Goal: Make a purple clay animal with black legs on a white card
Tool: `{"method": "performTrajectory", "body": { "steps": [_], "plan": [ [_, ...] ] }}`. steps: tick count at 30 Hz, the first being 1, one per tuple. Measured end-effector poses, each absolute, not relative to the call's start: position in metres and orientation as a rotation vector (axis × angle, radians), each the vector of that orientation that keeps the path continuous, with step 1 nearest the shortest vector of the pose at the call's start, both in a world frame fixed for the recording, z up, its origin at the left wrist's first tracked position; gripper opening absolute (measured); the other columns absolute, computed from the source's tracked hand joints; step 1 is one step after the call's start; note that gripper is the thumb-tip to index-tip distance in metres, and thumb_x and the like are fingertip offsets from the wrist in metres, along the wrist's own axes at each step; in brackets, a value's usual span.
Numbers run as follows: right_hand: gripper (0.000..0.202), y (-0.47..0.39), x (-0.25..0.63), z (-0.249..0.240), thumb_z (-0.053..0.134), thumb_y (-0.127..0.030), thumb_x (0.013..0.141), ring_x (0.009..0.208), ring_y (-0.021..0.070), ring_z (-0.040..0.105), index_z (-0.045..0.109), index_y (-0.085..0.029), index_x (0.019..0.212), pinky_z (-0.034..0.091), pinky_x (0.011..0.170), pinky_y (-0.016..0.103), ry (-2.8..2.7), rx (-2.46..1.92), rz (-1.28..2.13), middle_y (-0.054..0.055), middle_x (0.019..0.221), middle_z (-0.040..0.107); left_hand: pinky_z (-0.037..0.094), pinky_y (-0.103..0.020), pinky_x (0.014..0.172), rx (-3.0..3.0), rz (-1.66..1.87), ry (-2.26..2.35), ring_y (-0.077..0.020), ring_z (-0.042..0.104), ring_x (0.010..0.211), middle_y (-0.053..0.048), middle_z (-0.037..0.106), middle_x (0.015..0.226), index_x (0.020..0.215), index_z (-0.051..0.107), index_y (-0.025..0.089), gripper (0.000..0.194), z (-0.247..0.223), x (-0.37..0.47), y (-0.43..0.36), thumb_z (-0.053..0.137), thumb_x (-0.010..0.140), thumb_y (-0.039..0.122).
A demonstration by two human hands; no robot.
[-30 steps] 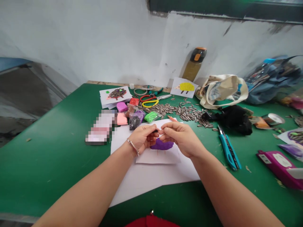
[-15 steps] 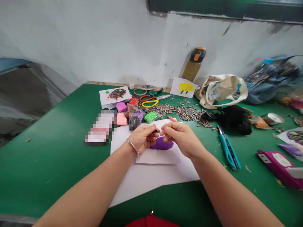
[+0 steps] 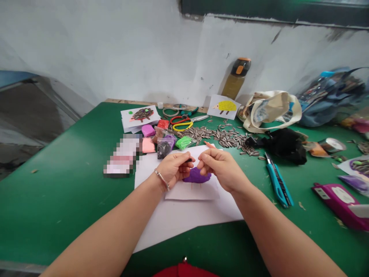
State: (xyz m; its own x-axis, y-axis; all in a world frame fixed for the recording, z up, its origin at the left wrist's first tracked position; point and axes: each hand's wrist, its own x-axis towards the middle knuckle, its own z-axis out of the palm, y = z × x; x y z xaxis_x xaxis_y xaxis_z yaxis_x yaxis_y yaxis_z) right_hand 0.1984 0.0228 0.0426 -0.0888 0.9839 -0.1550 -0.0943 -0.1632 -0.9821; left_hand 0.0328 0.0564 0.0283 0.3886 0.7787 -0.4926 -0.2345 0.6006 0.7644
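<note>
Between the thumb and fingers of my left hand [image 3: 175,167] is a small dark lump of modelling clay [image 3: 189,159]. Close beside it, my right hand [image 3: 220,167] is closed in a pinch; whatever its fingertips hold, if anything, is too small to make out. Both hands hover over a white card [image 3: 191,192] bearing a flat purple clay shape [image 3: 198,177] with thin drawn lines below it. Under the card lies a larger white paper [image 3: 161,225]. A bag of black clay [image 3: 164,148] sits just beyond my left hand.
Sunflower seeds [image 3: 229,137] are scattered behind my hands, near scissors [image 3: 182,126] and a green clay packet [image 3: 183,142]. A phone-like blurred object [image 3: 122,156] lies left. Rightward are a teal utility knife [image 3: 278,182], black cloth [image 3: 288,146] and a magenta case [image 3: 341,206].
My right hand has shifted slightly right, widening the small gap between the fingertips of both hands. The dark lump stays in my left fingers.
</note>
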Motion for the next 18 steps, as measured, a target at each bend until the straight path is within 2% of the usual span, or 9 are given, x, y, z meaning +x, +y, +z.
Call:
{"method": "performTrajectory", "body": {
  "steps": [7,14,18],
  "plan": [
    [0.023,0.0242,0.1991,0.0427,0.068,-0.038,0.078,0.054,0.0087,0.061,0.066,-0.016,0.073,0.044,0.052,0.020,-1.041,-1.172,1.446,0.003,0.070,0.069,0.042,-0.018,0.048,0.666,0.694,0.964,-0.0058,0.054,0.048,0.001,0.062,0.061,0.075,0.068,0.013,0.020,0.0270,0.0328,0.0570,0.067,0.082,0.032],
    [0.032,0.0264,0.2019,0.0399,0.071,-0.042,0.075,0.037,0.0039,0.047,0.061,-0.015,0.060,0.033,0.039,0.018,-0.994,-1.170,1.448,-0.001,0.055,0.062,0.042,-0.018,0.049,0.669,0.694,0.972,-0.0056,0.054,0.049,0.001,0.062,0.063,0.076,0.067,0.013,0.022,0.0254,0.0318,0.0569,0.068,0.081,0.035],
    [0.030,0.0264,0.2010,0.0411,0.072,-0.042,0.074,0.039,0.0041,0.050,0.064,-0.015,0.063,0.036,0.041,0.017,-0.984,-1.132,1.508,0.000,0.058,0.065,0.042,-0.018,0.049,0.668,0.691,0.970,-0.0056,0.054,0.048,0.001,0.062,0.063,0.076,0.067,0.013,0.021,0.0258,0.0321,0.0570,0.068,0.081,0.034]
  ]
}}
